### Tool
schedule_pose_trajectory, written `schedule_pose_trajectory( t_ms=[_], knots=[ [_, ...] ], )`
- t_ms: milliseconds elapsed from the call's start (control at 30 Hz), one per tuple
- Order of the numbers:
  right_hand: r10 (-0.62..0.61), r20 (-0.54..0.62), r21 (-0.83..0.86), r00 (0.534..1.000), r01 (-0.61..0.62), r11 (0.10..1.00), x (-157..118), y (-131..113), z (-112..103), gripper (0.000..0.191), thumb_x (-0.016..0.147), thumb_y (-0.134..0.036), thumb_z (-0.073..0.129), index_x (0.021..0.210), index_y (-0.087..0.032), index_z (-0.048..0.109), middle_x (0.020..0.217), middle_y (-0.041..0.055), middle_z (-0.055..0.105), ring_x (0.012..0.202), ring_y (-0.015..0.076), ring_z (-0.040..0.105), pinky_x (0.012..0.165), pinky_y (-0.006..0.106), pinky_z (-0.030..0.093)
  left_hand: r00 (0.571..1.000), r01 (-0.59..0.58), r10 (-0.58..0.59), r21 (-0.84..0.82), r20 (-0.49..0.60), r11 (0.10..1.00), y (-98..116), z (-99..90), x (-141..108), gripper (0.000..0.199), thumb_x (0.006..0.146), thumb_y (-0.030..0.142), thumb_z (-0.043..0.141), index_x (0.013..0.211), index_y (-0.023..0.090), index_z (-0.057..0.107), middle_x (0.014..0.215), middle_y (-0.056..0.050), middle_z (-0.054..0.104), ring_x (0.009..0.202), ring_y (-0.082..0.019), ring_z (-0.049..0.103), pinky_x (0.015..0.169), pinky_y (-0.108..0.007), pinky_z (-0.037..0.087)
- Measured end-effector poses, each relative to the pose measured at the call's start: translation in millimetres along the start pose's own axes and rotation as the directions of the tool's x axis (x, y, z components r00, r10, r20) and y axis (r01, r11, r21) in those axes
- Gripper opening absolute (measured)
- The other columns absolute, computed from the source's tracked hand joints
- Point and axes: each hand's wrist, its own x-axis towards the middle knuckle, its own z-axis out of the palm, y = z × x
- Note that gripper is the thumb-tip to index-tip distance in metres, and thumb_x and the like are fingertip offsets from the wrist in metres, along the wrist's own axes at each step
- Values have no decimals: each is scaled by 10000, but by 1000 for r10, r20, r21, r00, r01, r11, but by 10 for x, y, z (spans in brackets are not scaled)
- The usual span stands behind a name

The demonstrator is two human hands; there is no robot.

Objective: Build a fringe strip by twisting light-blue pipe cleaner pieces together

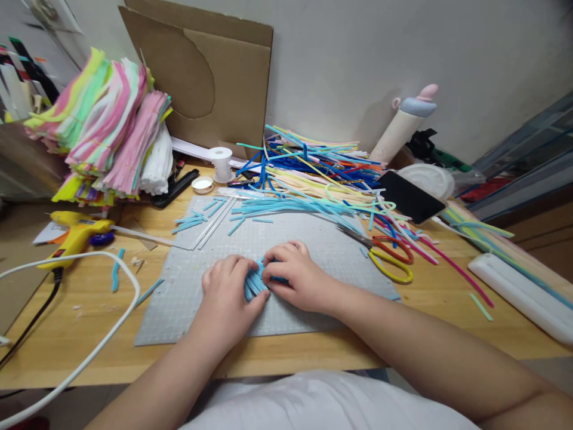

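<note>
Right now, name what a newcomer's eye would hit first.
Probably the thick pastel bundles of fuzzy stems at the back left, then the yellow plastic glue gun in front of them. Near the centre, the left hand and right hand hold short light-blue fuzzy pieces over the grey gridded mat, with orange-and-yellow-handled scissors to the right.

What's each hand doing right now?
Left hand: curled closed, holding the blue pieces.
Right hand: also curled closed, holding the same blue pieces from the other side.
</note>
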Motion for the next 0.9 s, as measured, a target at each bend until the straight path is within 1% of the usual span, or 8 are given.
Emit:
schedule_pose_trajectory(
  t_ms=[167, 400, 667, 900],
  knots=[
    [0, 27, 16, 1000, 0, 1000, -1, 19, -19, 89, 807, -185, 597, 860, -238, 644, 1032, 24, 572, 1042, 194, 462, 952, 417, 201, 1000, -8, 9, -23, 23, 1000, -11, -18, -8, 325, 702, 281, 632, 1009, 252, 529, 1042, -36, 570, 1032, -256, 498, 862, -414, 336],
    [6, 45, 54, 999, -8, 999, 9, 43, -40, 84, 803, -183, 610, 858, -236, 646, 1022, 15, 571, 1030, 186, 470, 942, 404, 214, 1000, -3, 3, -24, 31, 1000, 7, -33, -8, 319, 703, 276, 624, 1007, 247, 533, 1031, -26, 566, 1029, -251, 496, 878, -420, 336],
    [4, 40, 58, 999, -6, 998, 18, 39, -32, 71, 800, -180, 612, 842, -231, 637, 1018, 14, 568, 1033, 189, 464, 929, 398, 221, 1000, 14, -14, 10, -6, 1000, 40, 13, -2, 283, 725, 321, 615, 983, 239, 531, 1000, -45, 582, 1006, -265, 502, 849, -420, 337],
    [5, 55, 63, 998, -8, 998, 12, 50, -46, 99, 793, -161, 610, 858, -232, 633, 1030, 15, 569, 1039, 192, 460, 934, 399, 225, 999, 2, -1, -33, 36, 999, 10, -22, -18, 310, 718, 265, 607, 1017, 260, 525, 1048, -26, 553, 1040, -245, 488, 885, -417, 333]
  ],
)
